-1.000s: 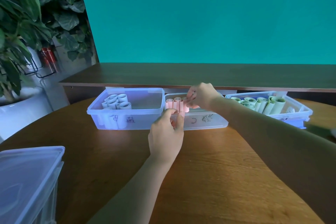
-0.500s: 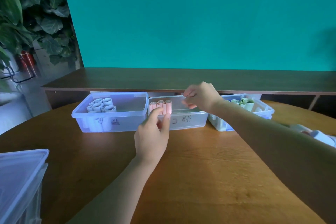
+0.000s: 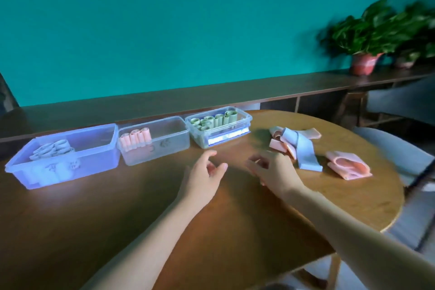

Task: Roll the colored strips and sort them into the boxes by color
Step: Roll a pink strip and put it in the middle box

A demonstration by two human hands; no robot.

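three clear plastic boxes sit in a row across the middle left of the frame, on the far side of a round wooden table [image 3: 235,231]. the left box [image 3: 94,160] is the biggest and looks blue-tinted; it holds a cluster of pale blue rolls [image 3: 53,149] bunched at its left end, standing on end so the spiral tops show. the middle box [image 3: 169,146] has a short line of pink rolls [image 3: 135,140] against its left wall, upright, the rest of it bare. the right box [image 3: 242,122] is smaller and holds green rolls [image 3: 214,121], some upright and some leaning — frame is motion-blurred, so the exact count is hard to tell.

unrolled strips lie on the table at centre right: a loose pile [image 3: 280,140] of pink strips with one pale blue strip [image 3: 303,155] draped over it and running toward the near edge, and just right of that a separate folded pink strip [image 3: 348,166], lying flat, apart from the pile.

both hands hover over the table in the middle of the frame, in front of the boxes. left hand [image 3: 202,172] has fingers loosely curled, thumb apart, holding nothing. right hand [image 3: 273,169] is also loosely curled and empty, its fingertips near the edge of the strip pile, contact unclear.

potted plants [image 3: 376,35] stand on a dark shelf [image 3: 211,96] at upper right, teal wall behind.
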